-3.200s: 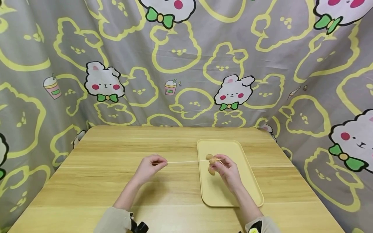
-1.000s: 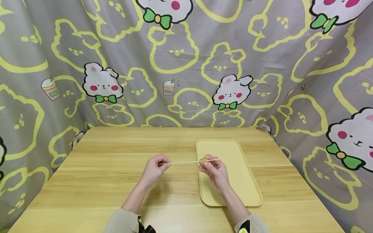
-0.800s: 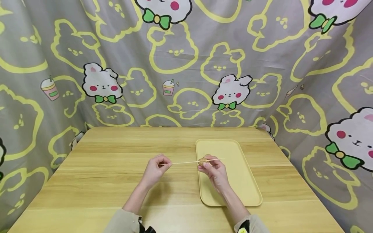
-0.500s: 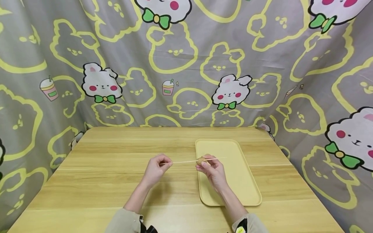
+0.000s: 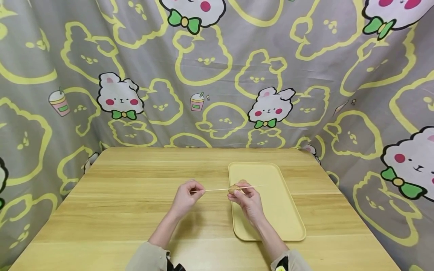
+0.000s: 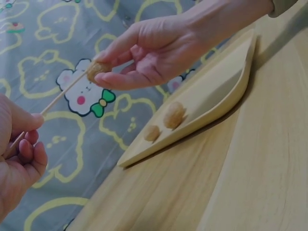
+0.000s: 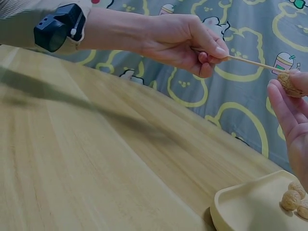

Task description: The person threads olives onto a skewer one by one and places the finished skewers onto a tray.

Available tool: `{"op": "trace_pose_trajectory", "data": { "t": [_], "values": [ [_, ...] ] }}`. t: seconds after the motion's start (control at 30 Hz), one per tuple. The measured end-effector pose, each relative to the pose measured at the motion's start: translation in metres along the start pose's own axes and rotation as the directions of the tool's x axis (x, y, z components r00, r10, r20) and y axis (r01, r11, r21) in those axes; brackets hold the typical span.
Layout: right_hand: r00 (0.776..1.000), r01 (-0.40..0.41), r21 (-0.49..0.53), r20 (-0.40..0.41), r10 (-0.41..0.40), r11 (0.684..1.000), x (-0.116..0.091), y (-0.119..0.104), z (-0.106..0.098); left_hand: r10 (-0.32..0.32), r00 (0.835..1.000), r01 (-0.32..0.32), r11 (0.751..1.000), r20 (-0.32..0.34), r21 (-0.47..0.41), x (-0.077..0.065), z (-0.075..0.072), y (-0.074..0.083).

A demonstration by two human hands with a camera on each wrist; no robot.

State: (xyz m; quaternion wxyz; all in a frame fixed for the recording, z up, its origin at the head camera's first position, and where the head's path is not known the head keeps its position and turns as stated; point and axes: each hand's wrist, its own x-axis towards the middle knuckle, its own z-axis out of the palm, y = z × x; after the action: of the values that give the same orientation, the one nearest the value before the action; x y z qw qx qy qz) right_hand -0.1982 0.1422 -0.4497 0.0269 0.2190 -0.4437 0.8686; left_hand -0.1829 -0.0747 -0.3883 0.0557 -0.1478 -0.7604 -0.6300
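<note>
My left hand pinches one end of a thin wooden skewer, held roughly level above the table. At its other side, my right hand grips a wrinkled brown ball, like a meatball, between thumb and fingertips. The skewer appears to run through this ball, its pointed end sticking out to the right over the tray. In the left wrist view the gripped ball is partly covered by fingers. Below the right hand, more brown balls lie on the yellow tray.
The tray stands on the right half of a wooden table. A grey curtain with yellow outlines and white rabbits hangs behind the table and at both sides. A black wrist camera sits on the left cuff.
The hands have come closer together, with the right hand and ball shifting left along the skewer. More of the pointed end now shows beyond the right hand.
</note>
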Motion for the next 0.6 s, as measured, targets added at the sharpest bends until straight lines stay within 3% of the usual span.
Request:
{"op": "trace_pose_trajectory", "data": {
  "t": [0.2,0.6],
  "values": [
    [0.999,-0.020,-0.006,-0.033,0.020,1.000,-0.0009,0.0021,0.0011,-0.016,1.000,0.017,1.000,0.013,-0.006,-0.0020,0.0025,0.0060],
    [1.000,-0.012,0.006,0.001,0.012,1.000,0.0000,0.0046,0.0016,-0.004,1.000,0.004,1.000,0.005,-0.016,-0.0005,0.0074,0.0054]
  ]
}}
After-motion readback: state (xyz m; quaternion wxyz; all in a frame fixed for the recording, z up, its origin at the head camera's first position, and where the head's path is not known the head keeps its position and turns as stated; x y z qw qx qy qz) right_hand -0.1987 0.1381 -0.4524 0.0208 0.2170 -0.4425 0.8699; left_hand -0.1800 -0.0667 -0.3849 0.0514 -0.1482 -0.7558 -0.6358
